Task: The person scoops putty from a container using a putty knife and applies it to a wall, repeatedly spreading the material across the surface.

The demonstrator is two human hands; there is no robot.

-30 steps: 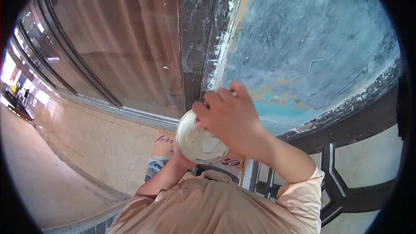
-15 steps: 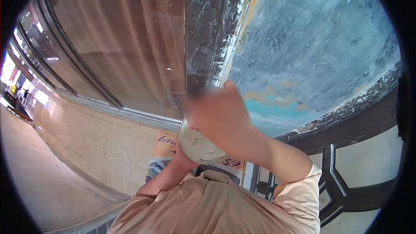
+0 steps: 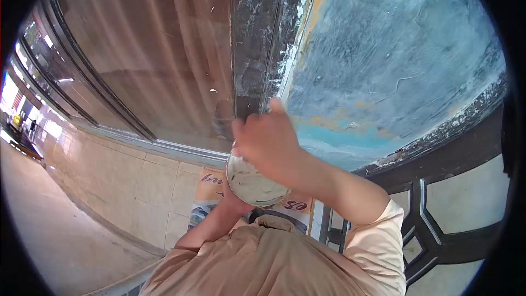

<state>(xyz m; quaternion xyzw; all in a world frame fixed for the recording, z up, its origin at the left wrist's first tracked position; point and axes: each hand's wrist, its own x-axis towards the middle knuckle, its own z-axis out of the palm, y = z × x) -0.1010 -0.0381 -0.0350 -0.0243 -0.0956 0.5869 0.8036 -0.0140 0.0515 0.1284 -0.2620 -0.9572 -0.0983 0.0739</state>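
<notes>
A round tub point(image 3: 256, 187) of pale, creamy paste is tilted open towards me, in front of my body. My left hand point(image 3: 234, 201) grips the tub's left and lower side, its fingers mostly hidden behind it. Over the tub's upper rim is my right hand point(image 3: 266, 138), fingers curled in and thumb sticking up. What that hand holds, if anything, is hidden. Just beyond it, a dark wooden frame point(image 3: 253, 77) with white smears meets a blue-grey patchy wall point(image 3: 378, 66).
A glass pane with a brown curtain point(image 3: 148, 49) stands on the left above a tiled floor point(image 3: 137, 178). A printed banner sheet point(image 3: 208, 185) lies on the floor below the tub. Dark latticework with pale panels point(image 3: 466, 197) is at the right.
My right hand has shifted slightly, showing more of the paste, and its fingers look less smeared. The tub stays in my left hand, nearly unmoved.
</notes>
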